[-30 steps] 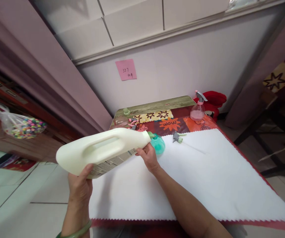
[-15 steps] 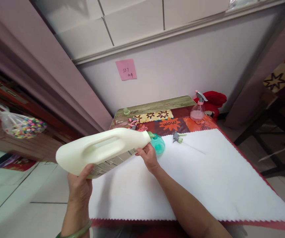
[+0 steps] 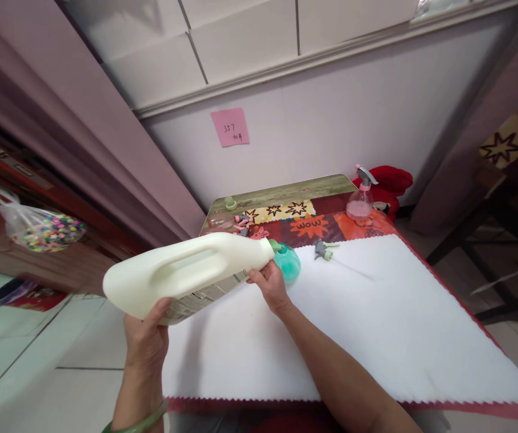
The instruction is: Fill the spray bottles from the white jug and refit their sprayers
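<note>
A large cream plastic jug (image 3: pixel 187 273) with a moulded handle lies tipped on its side in the air, its mouth pointing right. My left hand (image 3: pixel 146 340) grips the jug's base from below. My right hand (image 3: pixel 270 285) is closed around the neck end, beside a small teal bottle (image 3: pixel 287 263) that stands on the white cloth (image 3: pixel 376 325). The jug's mouth meets the top of the teal bottle. A green bangle sits on my left wrist.
A grey-green spray head (image 3: pixel 323 249) lies on the cloth's far edge. A pink spray bottle (image 3: pixel 360 198) stands at the table's back right. Small caps and a green lid (image 3: pixel 231 203) lie at the back left. A bag of coloured beads (image 3: pixel 45 231) hangs at left.
</note>
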Tool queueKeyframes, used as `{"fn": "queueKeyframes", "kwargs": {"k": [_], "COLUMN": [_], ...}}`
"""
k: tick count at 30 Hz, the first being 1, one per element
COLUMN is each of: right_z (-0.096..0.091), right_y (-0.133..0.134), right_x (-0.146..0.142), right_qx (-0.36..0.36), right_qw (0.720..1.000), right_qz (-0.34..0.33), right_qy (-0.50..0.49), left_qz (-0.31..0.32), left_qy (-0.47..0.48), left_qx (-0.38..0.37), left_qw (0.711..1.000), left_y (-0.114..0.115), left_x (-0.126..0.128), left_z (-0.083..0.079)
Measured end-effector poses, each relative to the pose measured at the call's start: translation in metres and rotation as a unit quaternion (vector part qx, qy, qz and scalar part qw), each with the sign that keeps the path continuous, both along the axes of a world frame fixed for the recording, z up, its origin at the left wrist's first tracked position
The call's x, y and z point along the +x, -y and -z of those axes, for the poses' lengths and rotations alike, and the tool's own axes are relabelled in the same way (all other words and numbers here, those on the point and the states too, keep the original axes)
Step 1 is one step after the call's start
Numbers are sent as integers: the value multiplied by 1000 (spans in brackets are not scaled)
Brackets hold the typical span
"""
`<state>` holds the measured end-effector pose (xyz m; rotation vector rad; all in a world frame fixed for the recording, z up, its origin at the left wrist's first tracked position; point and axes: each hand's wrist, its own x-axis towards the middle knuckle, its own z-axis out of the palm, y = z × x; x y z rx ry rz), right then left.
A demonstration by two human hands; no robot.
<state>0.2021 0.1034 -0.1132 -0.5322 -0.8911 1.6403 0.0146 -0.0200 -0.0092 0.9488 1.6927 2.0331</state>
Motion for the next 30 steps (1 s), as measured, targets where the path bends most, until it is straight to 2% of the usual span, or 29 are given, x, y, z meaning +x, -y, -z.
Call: {"fn": "queueKeyframes", "kwargs": {"k": [30], "right_z": [3], "right_y": [0], "right_x": [0], "right_qx": [8], "right_qw": [1000], "right_qz": [-2], "right_qy": [12], "left_qz": [-3], "left_qy": [3], "left_qx": [5], "left_qw": [1000], "left_y": [0], "left_x": [3], "left_z": [-4]}}
